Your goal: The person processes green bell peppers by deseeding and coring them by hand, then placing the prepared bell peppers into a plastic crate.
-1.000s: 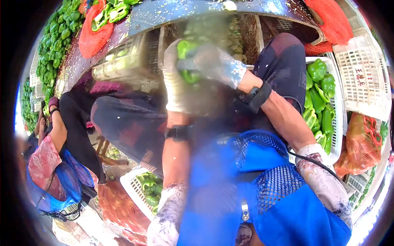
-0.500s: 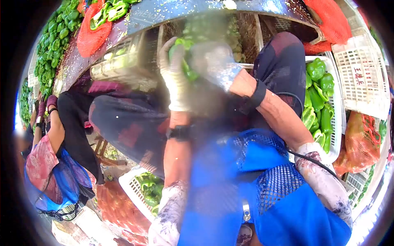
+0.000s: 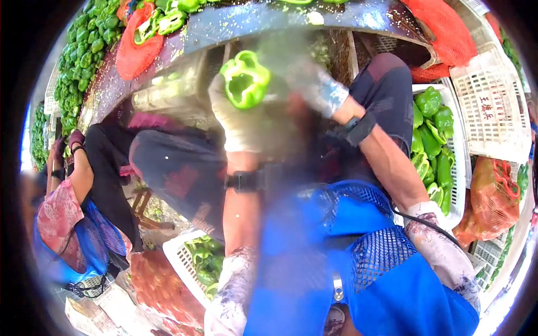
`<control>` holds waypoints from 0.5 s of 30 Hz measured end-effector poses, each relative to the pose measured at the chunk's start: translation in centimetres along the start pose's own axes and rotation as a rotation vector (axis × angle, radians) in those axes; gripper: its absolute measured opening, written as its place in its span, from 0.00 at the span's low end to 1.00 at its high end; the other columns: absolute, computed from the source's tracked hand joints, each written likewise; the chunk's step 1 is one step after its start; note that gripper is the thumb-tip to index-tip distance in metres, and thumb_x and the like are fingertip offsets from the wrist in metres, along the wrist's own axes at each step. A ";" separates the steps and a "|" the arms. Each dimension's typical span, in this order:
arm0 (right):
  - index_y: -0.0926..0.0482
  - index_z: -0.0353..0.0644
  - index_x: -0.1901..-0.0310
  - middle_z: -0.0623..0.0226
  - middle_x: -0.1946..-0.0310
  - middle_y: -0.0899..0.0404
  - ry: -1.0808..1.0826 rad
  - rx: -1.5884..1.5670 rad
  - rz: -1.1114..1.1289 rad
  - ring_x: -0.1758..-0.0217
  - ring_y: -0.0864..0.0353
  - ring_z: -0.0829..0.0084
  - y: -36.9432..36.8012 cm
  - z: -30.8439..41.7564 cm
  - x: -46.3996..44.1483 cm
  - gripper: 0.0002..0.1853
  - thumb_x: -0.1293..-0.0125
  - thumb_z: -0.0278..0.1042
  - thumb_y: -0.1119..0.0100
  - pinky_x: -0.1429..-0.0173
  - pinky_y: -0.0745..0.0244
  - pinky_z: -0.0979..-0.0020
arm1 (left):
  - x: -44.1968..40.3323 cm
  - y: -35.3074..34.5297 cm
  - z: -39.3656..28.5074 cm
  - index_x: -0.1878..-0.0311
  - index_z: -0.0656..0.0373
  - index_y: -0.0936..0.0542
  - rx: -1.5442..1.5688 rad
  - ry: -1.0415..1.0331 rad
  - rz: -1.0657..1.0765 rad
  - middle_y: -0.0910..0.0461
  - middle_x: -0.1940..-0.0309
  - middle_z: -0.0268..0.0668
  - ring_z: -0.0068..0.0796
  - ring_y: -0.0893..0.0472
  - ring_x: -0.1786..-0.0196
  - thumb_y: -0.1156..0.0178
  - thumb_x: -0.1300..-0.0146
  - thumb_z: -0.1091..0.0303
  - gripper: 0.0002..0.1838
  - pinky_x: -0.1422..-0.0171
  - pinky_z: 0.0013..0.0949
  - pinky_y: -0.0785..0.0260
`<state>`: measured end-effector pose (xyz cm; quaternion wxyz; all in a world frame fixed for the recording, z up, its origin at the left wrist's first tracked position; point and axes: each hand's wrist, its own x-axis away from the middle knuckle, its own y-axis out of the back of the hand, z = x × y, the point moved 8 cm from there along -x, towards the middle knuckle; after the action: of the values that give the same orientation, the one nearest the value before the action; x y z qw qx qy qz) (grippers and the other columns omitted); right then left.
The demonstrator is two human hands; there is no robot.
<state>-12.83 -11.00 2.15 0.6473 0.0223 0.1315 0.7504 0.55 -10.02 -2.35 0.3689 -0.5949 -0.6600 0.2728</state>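
- One pepper (image 3: 257, 87), upper centre of frame, open end facing camera.
- Left hand (image 3: 238, 126): gloved, holding pepper.
- Right hand (image 3: 320, 92): gloved, right of pepper, apart; blurred, can't tell grip.
- Crate (image 3: 460, 168) of green peppers (image 3: 431, 134), right of frame.

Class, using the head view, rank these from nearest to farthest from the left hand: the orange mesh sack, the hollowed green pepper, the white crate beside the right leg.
1. Hollowed green pepper: in the left hand.
2. White crate: right, beside the leg.
3. Orange mesh sack: far right, beyond the crate.
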 end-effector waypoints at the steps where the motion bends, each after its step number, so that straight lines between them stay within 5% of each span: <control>1: 0.33 0.38 0.36 0.61 0.49 0.23 0.058 -0.207 0.082 0.47 0.22 0.72 -1.3 0.6 0.6 0.29 0.34 0.44 0.41 0.53 0.22 0.70 | 1.2 -1.3 -0.9 0.42 0.61 0.29 -0.212 -0.051 0.019 0.24 0.49 0.40 0.39 0.23 0.46 0.43 0.39 0.54 0.26 0.39 0.41 0.30; 5: 0.32 0.40 0.36 0.67 0.48 0.23 0.084 -0.599 0.156 0.50 0.23 0.76 -2.1 2.7 1.5 0.29 0.36 0.40 0.38 0.52 0.23 0.73 | 2.0 -3.7 -1.3 0.39 0.57 0.31 -0.544 -0.243 0.045 0.26 0.49 0.34 0.30 0.25 0.48 0.53 0.32 0.46 0.28 0.42 0.35 0.31; 9: 0.34 0.40 0.34 0.62 0.42 0.26 0.020 -0.403 -0.169 0.45 0.25 0.68 2.9 4.5 1.5 0.34 0.42 0.40 0.34 0.40 0.29 0.71 | 0.4 -3.9 -3.7 0.32 0.58 0.41 -0.288 -0.235 -0.092 0.41 0.32 0.43 0.44 0.40 0.30 0.58 0.31 0.42 0.34 0.27 0.51 0.45; 12: 0.33 0.42 0.35 0.61 0.42 0.27 0.330 0.292 -0.230 0.42 0.27 0.63 2.2 5.6 1.4 0.34 0.42 0.41 0.34 0.33 0.36 0.66 | -1.1 -7.4 -1.4 0.35 0.57 0.32 -0.488 -0.359 -0.010 0.32 0.38 0.42 0.37 0.32 0.36 0.56 0.31 0.41 0.32 0.31 0.41 0.41; 13: 0.30 0.44 0.37 0.60 0.43 0.26 0.179 -0.093 -0.230 0.40 0.29 0.60 3.2 4.8 1.1 0.33 0.45 0.42 0.33 0.29 0.42 0.64 | -0.7 -9.3 0.2 0.37 0.57 0.30 -0.600 -0.388 0.056 0.29 0.40 0.41 0.34 0.30 0.38 0.55 0.32 0.41 0.32 0.33 0.37 0.39; 15: 0.28 0.45 0.39 0.60 0.45 0.26 0.183 0.063 -0.308 0.41 0.28 0.60 7.9 5.8 2.6 0.32 0.46 0.42 0.32 0.31 0.39 0.65 | -1.7 -13.3 1.8 0.40 0.62 0.27 -0.778 -0.338 0.219 0.25 0.44 0.41 0.31 0.26 0.44 0.52 0.31 0.49 0.28 0.42 0.32 0.32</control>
<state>-19.72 -8.44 9.21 0.7390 -0.0463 0.2154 0.6366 -8.66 -13.49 6.98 -0.0267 -0.7031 -0.6977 0.1349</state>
